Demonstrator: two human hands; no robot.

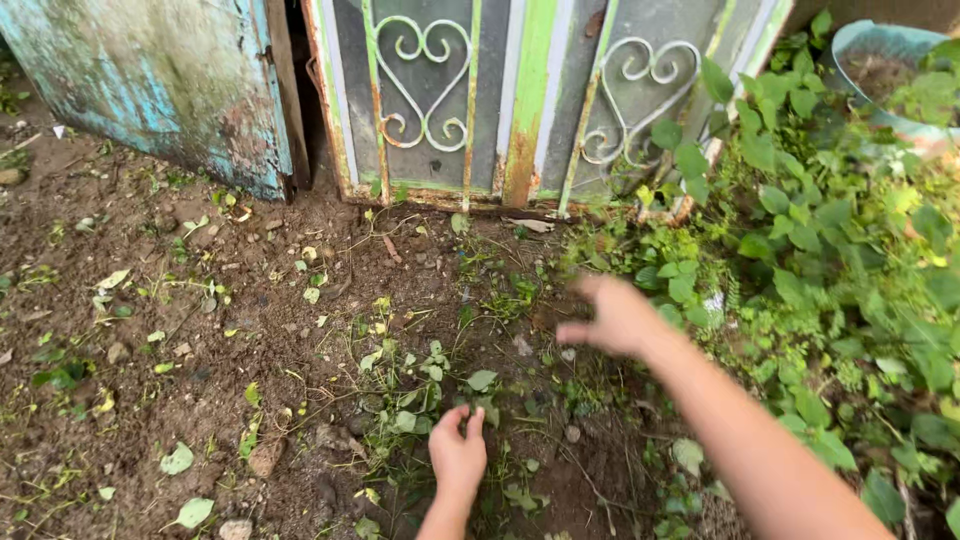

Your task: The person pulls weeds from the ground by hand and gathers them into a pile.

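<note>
My left hand (457,452) reaches down to a small clump of green weeds (415,385) on bare brown soil, with thumb and fingers pinched at the stems. Whether stems sit inside the fingers is hard to see. My right hand (612,318) hovers above the ground further right, blurred, fingers loosely spread and holding nothing. It is close to the edge of a dense patch of leafy green plants (810,260).
A rusty green metal gate (520,100) with white heart-shaped scrollwork stands at the back. A worn turquoise door (150,80) leans at the left. A grey pot (880,60) sits at the top right. Loose leaves and stones (265,458) lie on the soil.
</note>
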